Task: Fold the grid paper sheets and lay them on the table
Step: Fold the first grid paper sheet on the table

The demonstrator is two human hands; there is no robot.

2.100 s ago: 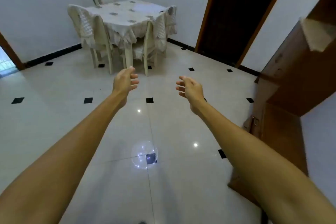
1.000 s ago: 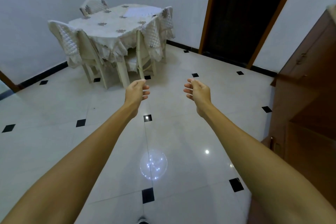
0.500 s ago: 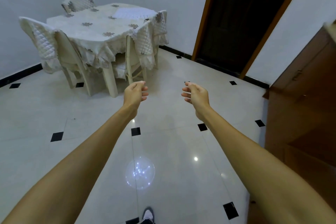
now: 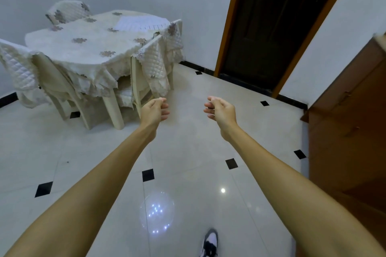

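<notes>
Table (image 4: 83, 48) nearer than before. Left hand (image 4: 154, 110) and right hand (image 4: 221, 109) loosely curled, empty. Recommend walking round to the sheets (image 4: 140, 23) at its far edge before reaching.

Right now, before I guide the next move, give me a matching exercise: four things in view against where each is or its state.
Things:
1 grid paper sheets
2 left hand
3 shoe
4 door

Places or states:
a at the bottom edge, on the floor
b dark, right of the table
c lying on the table, far right part
d held out, holding nothing

Pairs: 1-c, 2-d, 3-a, 4-b.
</notes>
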